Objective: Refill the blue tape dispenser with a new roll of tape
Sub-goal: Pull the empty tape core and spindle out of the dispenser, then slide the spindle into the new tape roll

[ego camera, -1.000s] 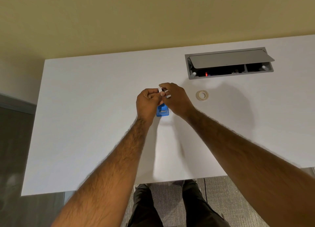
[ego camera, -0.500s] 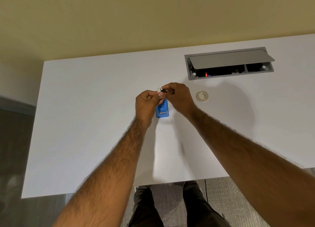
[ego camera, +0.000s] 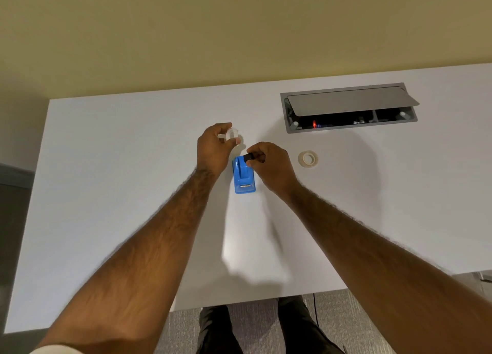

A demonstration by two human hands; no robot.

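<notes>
The blue tape dispenser (ego camera: 243, 177) stands on the white table (ego camera: 106, 194), its metal cutter at the near end and its roll slot bare. My left hand (ego camera: 214, 147) is raised just beyond and left of it, fingers pinching a small clear empty tape core (ego camera: 231, 135). My right hand (ego camera: 270, 162) hovers at the dispenser's far right corner, fingertips closed on a small black spindle (ego camera: 249, 157). A new roll of tape (ego camera: 308, 159) lies flat on the table to the right of my right hand, untouched.
A grey cable box (ego camera: 348, 108) with a half-raised lid is sunk into the table at the back right. A beige wall rises behind the table. The table's near edge runs above my dark trousers and grey carpet.
My hands were together over the dispenser; they have pulled apart. The left hand went up and left with the clear core, the right came away holding the black spindle. The dispenser shows more fully.
</notes>
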